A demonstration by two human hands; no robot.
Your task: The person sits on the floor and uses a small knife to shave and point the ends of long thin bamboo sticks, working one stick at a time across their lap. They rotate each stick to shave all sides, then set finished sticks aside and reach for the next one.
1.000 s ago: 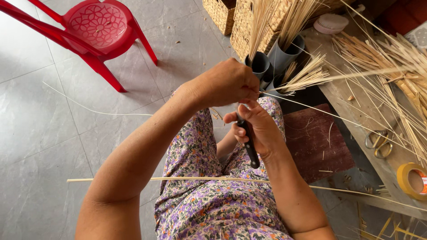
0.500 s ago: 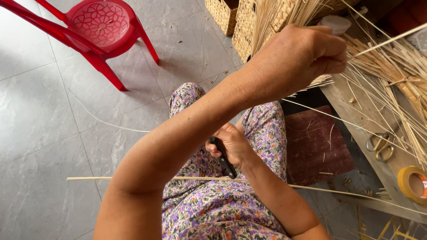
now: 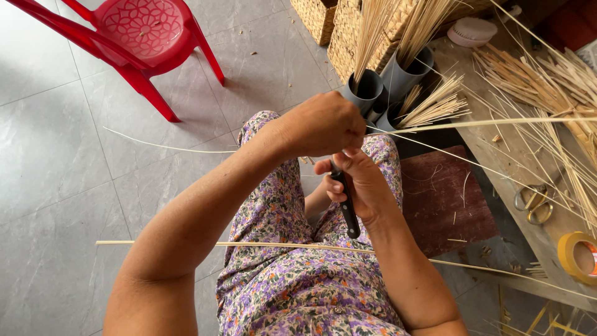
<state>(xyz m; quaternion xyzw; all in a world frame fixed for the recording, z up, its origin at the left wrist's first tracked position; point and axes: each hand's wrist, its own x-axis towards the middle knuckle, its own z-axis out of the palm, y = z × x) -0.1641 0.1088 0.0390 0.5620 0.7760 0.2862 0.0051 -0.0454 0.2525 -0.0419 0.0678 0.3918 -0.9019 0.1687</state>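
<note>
My left hand (image 3: 323, 124) is closed on a long thin bamboo strip (image 3: 497, 122) that runs out to the right over the workbench. Just below it, my right hand (image 3: 360, 183) grips a knife with a dark handle (image 3: 348, 208), the blade end hidden up against the left hand. Both hands are over my knees, which are covered by purple floral cloth (image 3: 292, 274). Another long pale strip (image 3: 161, 242) lies across my lap.
Grey plastic tubes (image 3: 373, 90) full of thin sticks stand just beyond my hands. A workbench (image 3: 491, 149) at the right holds loose bamboo strips, scissors (image 3: 532, 202) and a yellow tape roll (image 3: 578, 258). A red plastic chair (image 3: 140, 37) stands at the upper left, woven baskets (image 3: 323, 22) behind.
My left hand reached up and right toward the bench half a second ago, then came back down to the right hand, now with a long strip in it. The right hand kept the knife.
</note>
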